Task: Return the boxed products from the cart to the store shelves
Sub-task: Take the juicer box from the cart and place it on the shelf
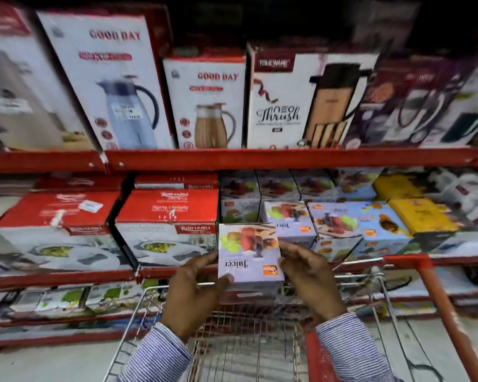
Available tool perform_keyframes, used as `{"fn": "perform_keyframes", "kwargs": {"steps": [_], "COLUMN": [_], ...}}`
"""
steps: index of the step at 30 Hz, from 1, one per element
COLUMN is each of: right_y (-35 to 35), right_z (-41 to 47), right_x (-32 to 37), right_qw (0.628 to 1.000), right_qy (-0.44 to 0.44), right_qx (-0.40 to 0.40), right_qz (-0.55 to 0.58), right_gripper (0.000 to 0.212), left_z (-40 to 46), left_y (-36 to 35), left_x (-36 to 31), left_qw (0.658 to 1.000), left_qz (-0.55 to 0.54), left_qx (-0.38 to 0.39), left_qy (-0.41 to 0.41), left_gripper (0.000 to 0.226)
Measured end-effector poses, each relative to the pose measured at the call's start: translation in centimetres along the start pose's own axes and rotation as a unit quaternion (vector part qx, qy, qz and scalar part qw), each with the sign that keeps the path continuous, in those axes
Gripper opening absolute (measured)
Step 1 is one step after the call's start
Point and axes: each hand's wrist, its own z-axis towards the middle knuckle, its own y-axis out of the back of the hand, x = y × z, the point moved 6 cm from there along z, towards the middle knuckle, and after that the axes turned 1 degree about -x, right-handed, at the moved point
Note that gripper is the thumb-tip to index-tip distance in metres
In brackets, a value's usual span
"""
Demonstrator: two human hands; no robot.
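Above the wire cart (232, 351), a small juicer box (249, 253) is held up between both hands, its printed word "Juicer" reading upside down. Left of the box, the left hand (196, 293) has its grip clamped on the box's left edge, thumb across the lower front corner. Right of the box, the right hand (311, 279) cups the opposite edge, fingers curled against it (how firmly they press I cannot tell). Both wrists wear striped sleeves (351, 346). Just behind the box, on the middle shelf (66, 277), stand more juicer boxes (287, 224) with the same fruit picture. Further left of the held box lie red-topped dinner-set boxes (164, 224). Higher up, beyond the box, the upper shelf (260, 158) carries tall flask and jug cartons (204, 103). The cart's red frame (431, 293) rises to the right of the box.
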Motion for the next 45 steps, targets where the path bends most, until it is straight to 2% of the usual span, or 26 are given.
{"fn": "perform_keyframes", "kwargs": {"steps": [7, 13, 20, 25, 29, 31, 33, 36, 38, 42, 45], "right_y": [-0.6, -1.6, -1.6, -2.5, -3.1, -3.4, -3.9, -5.0, -5.9, -7.2, -7.1], "right_z": [1.7, 3.6, 5.8, 6.3, 6.4, 6.2, 5.8, 5.3, 5.5, 6.2, 7.2], "right_x": [0.7, -0.3, -1.7, -2.4, -2.7, -2.3, -1.2, 0.1, 0.2, 0.6, 1.1], "right_qw": [0.999, 0.997, 0.994, 0.992, 0.993, 0.991, 0.973, 0.904, 0.860, 0.795, 0.771], "right_qy": [0.004, 0.001, -0.025, -0.043, -0.051, -0.037, 0.006, 0.065, 0.067, 0.070, 0.082], "right_qx": [-0.007, -0.019, -0.060, -0.046, -0.043, -0.038, -0.026, 0.017, 0.055, 0.079, 0.088], "right_qz": [-0.036, -0.070, -0.085, -0.109, -0.094, -0.121, -0.228, -0.422, -0.504, -0.597, -0.626], "right_gripper": [0.035, 0.036, 0.039, 0.043, 0.050, 0.053, 0.055, 0.060, 0.064, 0.061, 0.053], "left_z": [2.0, 3.3, 5.0, 6.0, 6.5, 6.5, 6.5, 6.7, 6.8, 6.6, 6.4], "left_y": [-0.3, -1.7, -3.3, -3.9, -4.1, -4.3, -4.9, -5.8, -6.0, -6.2, -6.3], "left_x": [0.0, 2.1, 2.8, 3.4, 3.5, 3.2, 3.1, 2.6, 2.5, 2.4, 2.2], "left_qw": [1.000, 0.999, 0.996, 0.996, 0.992, 0.990, 0.990, 0.989, 0.985, 0.964, 0.946], "left_qz": [-0.004, 0.024, 0.001, 0.005, 0.027, 0.033, 0.062, 0.118, 0.156, 0.261, 0.321], "left_qx": [-0.005, -0.045, -0.093, -0.088, -0.123, -0.132, -0.122, -0.089, -0.072, -0.053, -0.049], "left_qy": [-0.010, -0.008, 0.000, 0.025, 0.031, 0.042, 0.043, 0.018, 0.010, 0.013, -0.011], "left_gripper": [0.056, 0.063, 0.056, 0.055, 0.051, 0.048, 0.048, 0.056, 0.061, 0.067, 0.066]}}
